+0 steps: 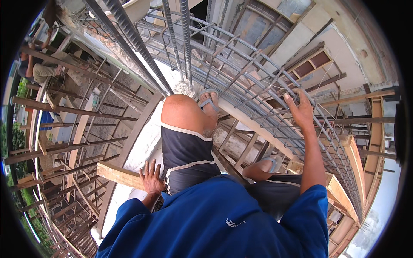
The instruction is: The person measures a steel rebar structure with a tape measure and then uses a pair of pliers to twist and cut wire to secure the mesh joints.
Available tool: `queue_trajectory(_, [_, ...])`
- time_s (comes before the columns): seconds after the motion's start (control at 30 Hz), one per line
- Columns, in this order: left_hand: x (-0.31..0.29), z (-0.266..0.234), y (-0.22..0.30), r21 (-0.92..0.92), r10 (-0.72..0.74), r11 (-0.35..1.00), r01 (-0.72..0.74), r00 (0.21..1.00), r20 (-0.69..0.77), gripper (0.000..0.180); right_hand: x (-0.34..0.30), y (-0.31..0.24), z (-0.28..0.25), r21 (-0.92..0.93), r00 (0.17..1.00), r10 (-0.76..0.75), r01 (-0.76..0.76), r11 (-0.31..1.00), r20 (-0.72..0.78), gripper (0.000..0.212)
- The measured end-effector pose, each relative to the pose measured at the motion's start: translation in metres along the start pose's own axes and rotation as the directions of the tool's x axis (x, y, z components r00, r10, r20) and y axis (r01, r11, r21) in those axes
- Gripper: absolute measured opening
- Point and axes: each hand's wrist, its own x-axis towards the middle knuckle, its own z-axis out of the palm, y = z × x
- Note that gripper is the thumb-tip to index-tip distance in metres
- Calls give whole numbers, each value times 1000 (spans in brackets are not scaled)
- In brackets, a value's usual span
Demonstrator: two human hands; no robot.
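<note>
My left hand [152, 177] lies with its fingers spread, next to the end of a wooden plank [118, 175] and my bent left knee. My right hand [300, 109] reaches forward to a long steel rebar cage [245, 68]. Its fingers curl over an upper bar of the cage while the thumb points away from them. Both my feet, in light flip-flops, show: one sandalled foot [209, 101] stands forward near the cage, and the other foot [264, 167] is lower, on the right.
Thick vertical rebars [186, 43] rise from rough concrete just ahead. A pale ledge [144, 144] runs beside my left leg. Wooden formwork boards [355, 172] line the right. To the left, many timber props [77, 109] stand over a drop, with another person [45, 71] at the upper left.
</note>
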Motion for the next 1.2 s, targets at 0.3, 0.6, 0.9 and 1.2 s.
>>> queue_trajectory(0.3, [0,21,-9,-95,-3,995,-1,999,-37,49,11,-9,23,-36,982,71,-78,996,-173,53])
queue_trajectory(0.6, [-4,25,-34,-129,-17,991,21,999,33,40,5,-21,28,-40,975,77,-87,995,-209,49])
queue_trajectory(0.9, [1,27,-34,-145,47,988,-47,999,-8,38,8,-14,22,-41,972,66,-78,996,-227,52])
queue_trajectory(1.2, [3,38,-50,-188,97,977,-99,995,-22,36,11,-4,7,-107,992,104,-111,988,-69,64])
